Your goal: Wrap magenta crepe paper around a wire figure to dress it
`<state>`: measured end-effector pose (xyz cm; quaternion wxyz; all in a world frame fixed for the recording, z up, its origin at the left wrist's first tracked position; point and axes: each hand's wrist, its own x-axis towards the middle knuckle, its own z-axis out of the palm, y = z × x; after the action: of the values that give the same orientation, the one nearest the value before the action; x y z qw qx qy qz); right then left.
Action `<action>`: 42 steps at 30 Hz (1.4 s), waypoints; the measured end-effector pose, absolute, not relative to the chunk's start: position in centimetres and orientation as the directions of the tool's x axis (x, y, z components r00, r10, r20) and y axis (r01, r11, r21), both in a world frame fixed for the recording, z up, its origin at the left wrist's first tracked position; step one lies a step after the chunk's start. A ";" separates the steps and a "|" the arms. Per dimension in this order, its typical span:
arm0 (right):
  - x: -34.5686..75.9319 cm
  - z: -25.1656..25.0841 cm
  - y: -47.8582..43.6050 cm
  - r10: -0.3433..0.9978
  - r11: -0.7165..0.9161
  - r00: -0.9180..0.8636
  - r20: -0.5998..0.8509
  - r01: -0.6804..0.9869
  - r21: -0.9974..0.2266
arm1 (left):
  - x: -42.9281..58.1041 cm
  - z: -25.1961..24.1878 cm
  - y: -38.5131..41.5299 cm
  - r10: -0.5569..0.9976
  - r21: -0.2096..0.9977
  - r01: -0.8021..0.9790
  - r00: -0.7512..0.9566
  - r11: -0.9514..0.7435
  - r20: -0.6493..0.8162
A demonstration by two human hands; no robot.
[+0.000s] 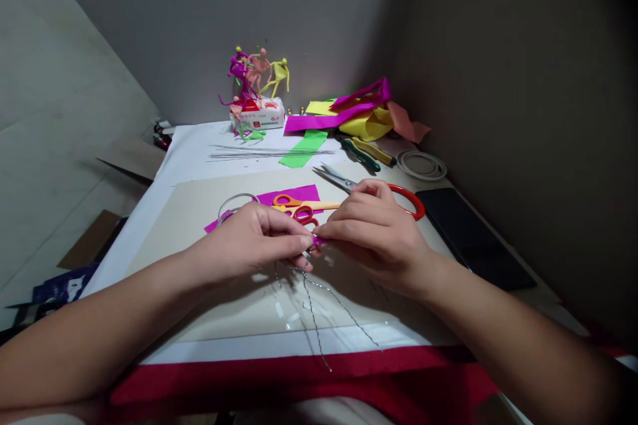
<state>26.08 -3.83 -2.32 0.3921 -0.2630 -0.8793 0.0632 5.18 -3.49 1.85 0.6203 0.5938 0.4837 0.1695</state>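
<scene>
Between my two hands is a small twisted-wire figure (310, 292), its thin legs hanging down toward the table's front edge. A bit of purple crepe paper (318, 240) is wrapped at its top. My left hand (252, 238) pinches the figure between thumb and fingers. From the other side, the fingertips of my right hand (381, 236) close on the purple paper. Just beyond them lie orange-handled scissors (286, 200), small red-handled scissors (304, 214) and a purple paper sheet (309, 194). Larger scissors with red handles (416, 202) are partly hidden behind my right hand.
At the back, colourful paper-wrapped figures (258, 70) stand on a white box (272, 113). Crepe strips (312, 122), straight wires (259, 153), green-handled pliers (363, 154), a white coil (423, 165) and a dark phone-like slab (463, 232) lie around the board (169, 232). Walls stand behind and right.
</scene>
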 end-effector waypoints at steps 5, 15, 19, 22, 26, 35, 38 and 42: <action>25.1 -1.6 -4.5 0.683 0.730 -0.411 0.604 0.352 -0.586 | 5.4 1.7 -3.4 0.764 0.902 0.262 0.481 0.343 -0.430; 24.1 -1.7 -5.3 0.913 0.341 -0.301 0.275 0.195 -0.920 | 5.1 1.7 -3.6 0.747 0.883 0.317 0.477 0.346 -0.463; 24.4 -1.7 -4.9 0.924 0.035 -0.383 0.006 0.069 -0.997 | 5.4 1.7 -4.5 0.832 0.865 0.465 0.392 0.190 -0.393; 24.5 -1.8 -4.7 0.905 -0.096 -0.415 -0.089 0.004 -0.995 | 5.7 1.4 -4.9 0.874 0.848 0.524 0.370 0.083 -0.314; 24.3 -2.1 -4.7 0.921 -0.113 -0.374 -0.105 0.000 -0.994 | 5.8 1.3 -5.1 0.886 0.846 0.532 0.373 0.041 -0.277; 24.2 -2.0 -5.2 0.934 -0.087 -0.342 -0.099 0.051 -0.995 | 5.8 1.3 -5.0 0.861 0.856 0.500 0.371 0.131 -0.349; 24.2 -1.8 -5.3 0.933 -0.094 -0.339 -0.117 0.085 -0.992 | 5.9 1.5 -5.0 0.865 0.849 0.508 0.354 0.142 -0.357; 24.2 -1.8 -5.3 0.914 -0.143 -0.379 -0.145 0.033 -0.989 | 6.1 1.7 -5.2 0.874 0.851 0.504 0.334 0.151 -0.353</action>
<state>24.23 -5.33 -1.80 0.3544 -0.4303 -0.5504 0.6216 6.12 -5.21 1.68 0.5231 0.6272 0.5492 0.1770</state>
